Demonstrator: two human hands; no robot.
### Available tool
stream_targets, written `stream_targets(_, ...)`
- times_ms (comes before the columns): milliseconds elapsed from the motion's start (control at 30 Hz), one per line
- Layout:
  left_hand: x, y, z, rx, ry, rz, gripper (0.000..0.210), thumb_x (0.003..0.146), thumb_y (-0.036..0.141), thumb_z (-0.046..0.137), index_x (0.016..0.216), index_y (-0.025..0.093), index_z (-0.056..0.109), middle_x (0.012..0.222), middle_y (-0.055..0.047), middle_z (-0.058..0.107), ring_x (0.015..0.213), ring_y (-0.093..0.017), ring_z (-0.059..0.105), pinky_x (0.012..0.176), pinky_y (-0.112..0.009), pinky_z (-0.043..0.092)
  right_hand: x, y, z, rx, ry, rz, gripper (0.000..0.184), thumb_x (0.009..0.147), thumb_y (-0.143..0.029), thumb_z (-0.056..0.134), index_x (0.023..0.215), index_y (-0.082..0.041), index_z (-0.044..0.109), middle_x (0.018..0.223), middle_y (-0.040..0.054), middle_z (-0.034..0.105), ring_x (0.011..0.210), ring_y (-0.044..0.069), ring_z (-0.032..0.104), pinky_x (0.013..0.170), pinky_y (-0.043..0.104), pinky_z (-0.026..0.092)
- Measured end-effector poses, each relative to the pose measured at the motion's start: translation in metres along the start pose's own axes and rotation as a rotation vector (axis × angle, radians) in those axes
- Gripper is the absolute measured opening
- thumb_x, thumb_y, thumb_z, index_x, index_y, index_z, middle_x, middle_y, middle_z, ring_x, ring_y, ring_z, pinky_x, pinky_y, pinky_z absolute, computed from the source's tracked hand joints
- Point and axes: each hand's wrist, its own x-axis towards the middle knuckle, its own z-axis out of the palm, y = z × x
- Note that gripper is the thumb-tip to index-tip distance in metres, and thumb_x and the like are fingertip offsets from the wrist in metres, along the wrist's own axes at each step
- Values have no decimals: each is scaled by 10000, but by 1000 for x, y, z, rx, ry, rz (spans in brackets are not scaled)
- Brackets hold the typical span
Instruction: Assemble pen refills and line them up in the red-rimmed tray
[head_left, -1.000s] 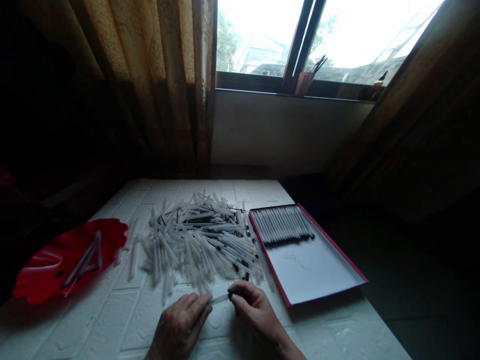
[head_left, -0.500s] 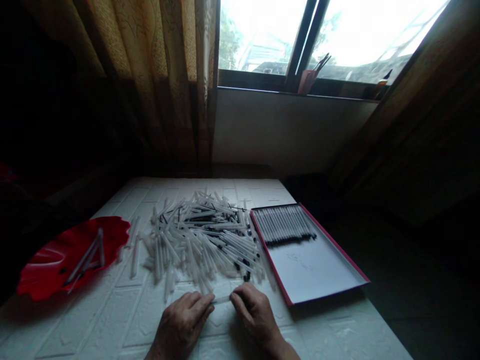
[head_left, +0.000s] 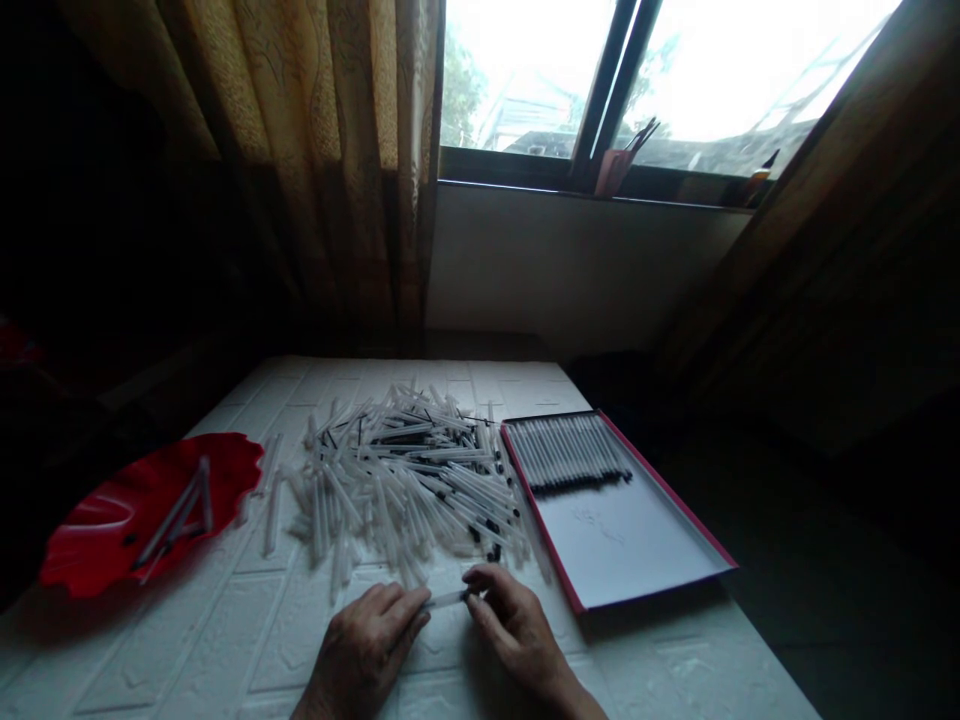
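Between my hands, near the front of the table, a clear pen barrel (head_left: 448,599) lies almost level with a dark tip at its right end. My left hand (head_left: 373,640) is closed in a pinch on the barrel's left end. At the dark end, my right hand (head_left: 514,625) has thumb and curled fingers on the tip. Just beyond my hands spreads a heap of loose clear pen barrels (head_left: 397,490), with black pieces and thin dark refills mixed in.
To the right, a shallow red-edged box (head_left: 637,560) holds a row of pens (head_left: 570,450) with black ends. On the left, a red wavy-rimmed plate (head_left: 90,510) carries a few pen parts. The white table (head_left: 187,650) has a brick pattern; a window and curtain (head_left: 315,160) stand behind.
My right hand's fingers have loosened and shifted slightly, so the dark tip now shows at the barrel's right end. My left hand keeps its hold. The view has tilted slightly.
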Motion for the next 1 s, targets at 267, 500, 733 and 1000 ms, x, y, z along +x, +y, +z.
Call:
stream_targets(267,-1,0,1,11,-31,11,375,1021,380,298,1017,235,644,746,-9,696,653,-149,680,587,-228,543,2,-2,3,-181,5,-55,196,904,-262,470,771,-194,597,697,20,611,639,150,566,603,229,409)
stream_targets(500,1,2,0,15,-24,27,396,1023,381,280,1002,233,647,738,-8,691,641,-151,678,562,-232,545,9,10,15,-368,54,-39,510,954,-443,376,517,-211,497,488,-6,490,466,125,453,493,254,273)
stream_targets(733,1,1,0,-15,-11,-4,375,1019,381,301,1004,232,645,764,-13,704,667,-158,687,582,-247,552,7,3,7,-178,18,7,334,943,-409,419,843,-200,661,692,28,651,581,147,569,540,228,381)
stream_targets(1000,3,2,-2,-32,-21,-19,371,1016,384,311,992,237,650,758,-13,701,665,-162,685,574,-250,552,4,5,-2,-20,-27,2,139,861,-256,528,898,-182,640,803,45,662,697,165,589,641,247,442)
